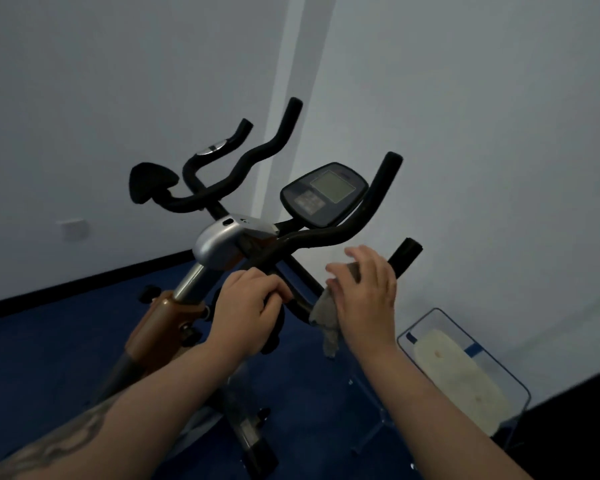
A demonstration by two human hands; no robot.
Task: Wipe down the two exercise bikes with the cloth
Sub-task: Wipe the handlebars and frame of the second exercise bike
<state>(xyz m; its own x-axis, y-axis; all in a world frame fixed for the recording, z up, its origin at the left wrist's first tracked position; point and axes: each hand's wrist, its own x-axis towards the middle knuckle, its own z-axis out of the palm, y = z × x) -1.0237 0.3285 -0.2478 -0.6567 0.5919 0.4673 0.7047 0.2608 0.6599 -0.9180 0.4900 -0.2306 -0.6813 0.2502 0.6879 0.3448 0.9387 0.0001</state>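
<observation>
Left hand (253,306) curled around the near handlebar (326,237) of the exercise bike (219,244), apparently to steady the frame. Right hand (364,292), fingers loosely spread, presses the grey cloth (326,323) onto the adjoining bar, a corner hanging free. Both forearms extend forward, wrists level. A second handlebar set (243,161) stands behind.

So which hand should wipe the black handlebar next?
The right hand: it holds the grey cloth against the black handlebar. The left hand only grips the bar, bare.
</observation>
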